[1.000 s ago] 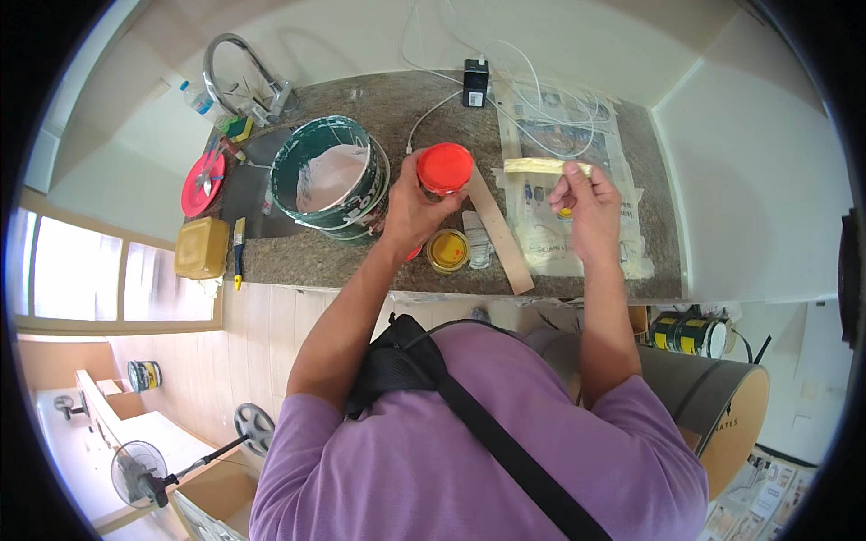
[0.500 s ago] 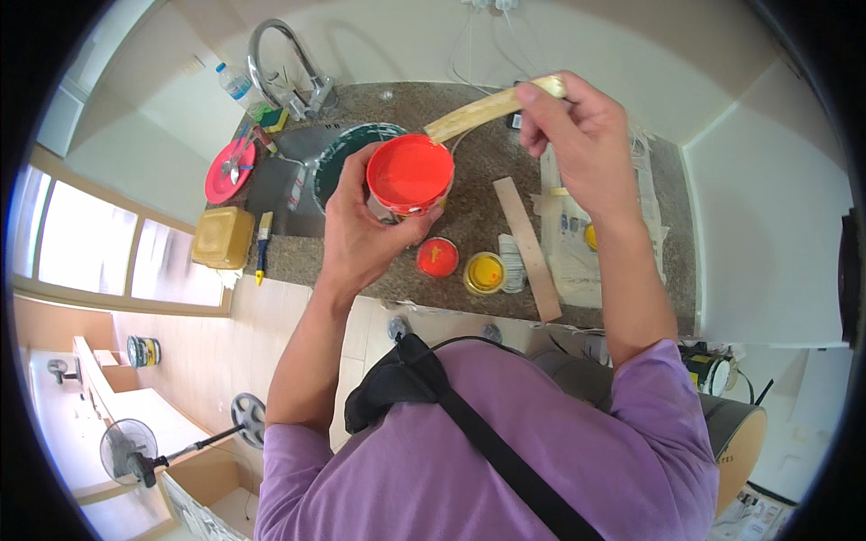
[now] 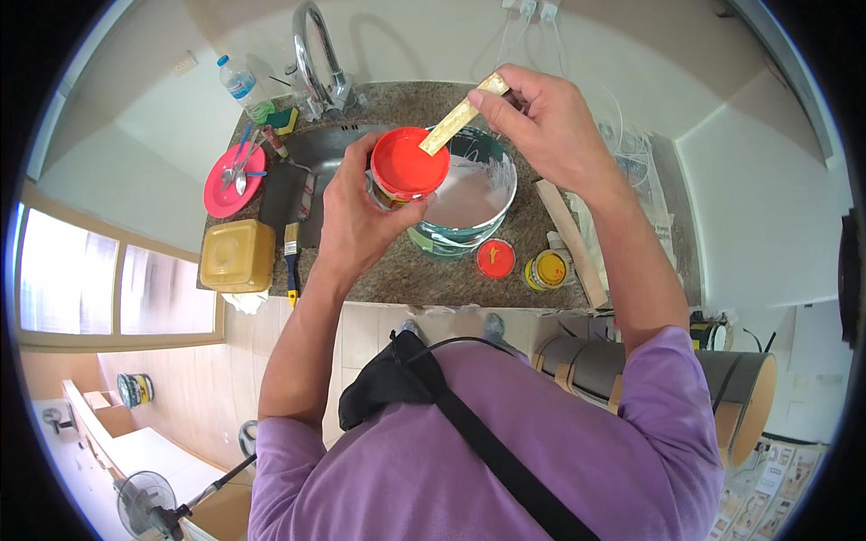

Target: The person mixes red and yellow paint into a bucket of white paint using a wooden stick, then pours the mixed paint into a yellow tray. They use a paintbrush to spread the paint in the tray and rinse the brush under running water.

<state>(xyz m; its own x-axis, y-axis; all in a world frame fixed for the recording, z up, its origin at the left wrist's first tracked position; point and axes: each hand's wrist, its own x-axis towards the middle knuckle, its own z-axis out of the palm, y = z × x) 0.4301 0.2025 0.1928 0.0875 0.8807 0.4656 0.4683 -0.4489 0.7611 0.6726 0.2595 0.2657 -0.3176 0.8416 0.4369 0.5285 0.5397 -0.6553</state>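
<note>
My left hand (image 3: 356, 203) grips a small paint can of red paint (image 3: 410, 162) from its left and near side, the open top facing me. Pinched between thumb and fingers of my right hand (image 3: 541, 122) is a flat wooden stick (image 3: 463, 115), slanting down to the can. Its lower end lies over the far right part of the can's top; whether it touches the rim or the paint I cannot tell. Behind and right of the can stands a large green bucket (image 3: 460, 243) with pale paint inside. Near it on the counter lies a round red lid (image 3: 495, 259).
A yellow paint tin (image 3: 547, 269) and a long wooden strip (image 3: 575, 243) sit at right, beside newspaper (image 3: 657, 194). At left are a sink (image 3: 293, 194) with a tap (image 3: 316, 63), a pink plate (image 3: 221, 194) with cutlery, a yellow tub (image 3: 237, 257) and a paintbrush (image 3: 291, 257).
The view has shifted, and the can and my hands are now farther left relative to the bucket and counter things. The stick slants more steeply, its lower end farther over the can's top.
</note>
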